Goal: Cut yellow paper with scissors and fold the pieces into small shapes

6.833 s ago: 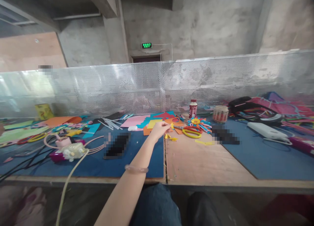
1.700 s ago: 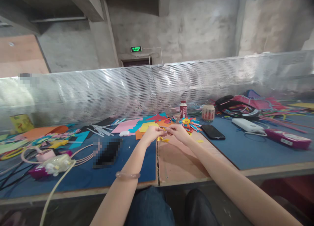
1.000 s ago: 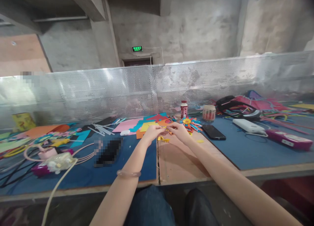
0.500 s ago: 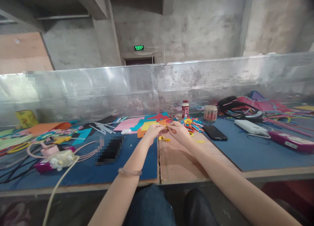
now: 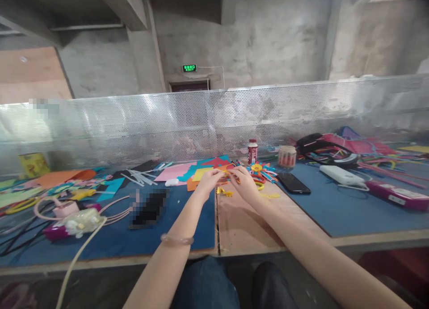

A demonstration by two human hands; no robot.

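My left hand (image 5: 210, 180) and my right hand (image 5: 244, 182) meet above the middle of the table, fingers bent into pinches. A small yellow piece of paper (image 5: 226, 172) shows between their fingertips, mostly hidden by the fingers. Just below the hands lie curled yellow paper bits (image 5: 224, 192). A yellow paper strip (image 5: 270, 196) rests on the bare wood to the right. Beyond my right hand is a paper flower (image 5: 256, 167) with a yellow centre and blue and orange petals. Yellow and orange paper sheets (image 5: 200, 174) lie behind my left hand.
A black phone (image 5: 294, 183), a jar (image 5: 287, 156) and a small red-capped bottle (image 5: 252, 151) stand or lie to the right. On the left are a white case (image 5: 172, 182), a power strip with plugs (image 5: 75, 219) and cables. A perforated metal screen (image 5: 150, 126) runs behind.
My hands have parted slightly at the fingertips, and the right fingers have lifted a little. More of the yellow strip beside my right forearm shows. The view has tilted slightly.
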